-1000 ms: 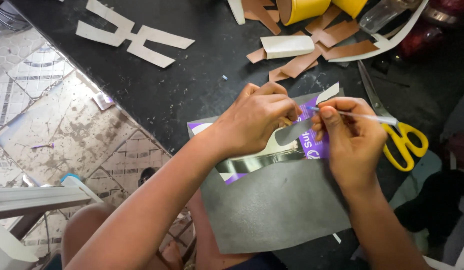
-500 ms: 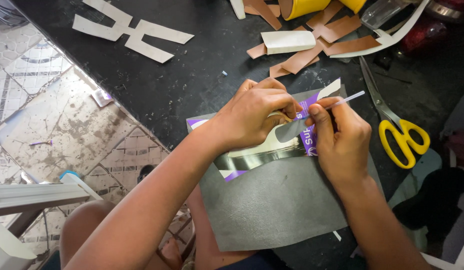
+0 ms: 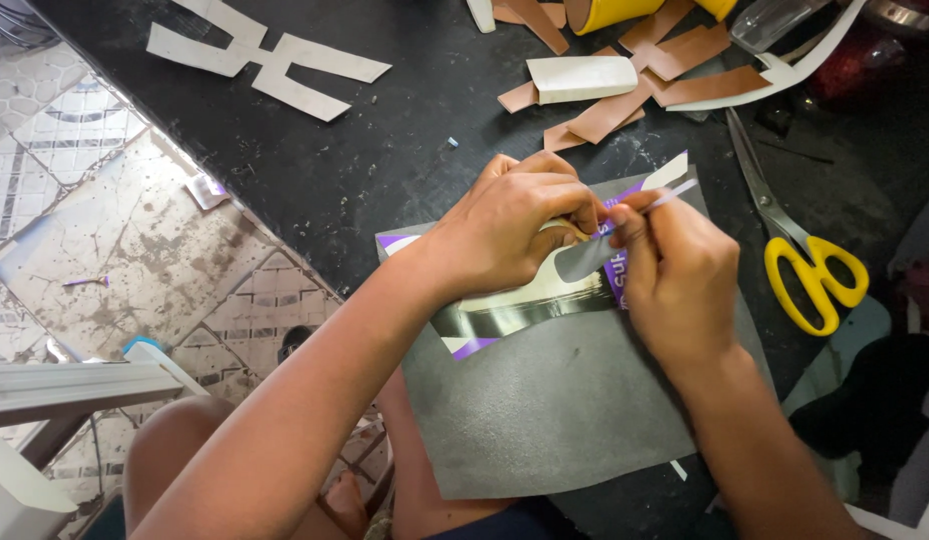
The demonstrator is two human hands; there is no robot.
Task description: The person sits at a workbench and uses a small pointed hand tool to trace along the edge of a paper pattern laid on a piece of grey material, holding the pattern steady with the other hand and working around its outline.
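A grey sheet lies at the near edge of the black table, over a purple and white printed card. My left hand presses down on the card and pinches a curled grey strip lifting off it. My right hand is closed around a thin white stick, its tip held at the strip beside my left fingers. The fingertips of both hands touch over the card.
Yellow-handled scissors lie right of my right hand. Brown strips and a white folded piece sit at the back, near a yellow roll. A white cut-out shape lies far left. Tiled floor shows beyond the table edge.
My right hand has shifted left and closer to my left hand. The white stick has tilted up and moved with it. The grey strip curls a bit further off the card.
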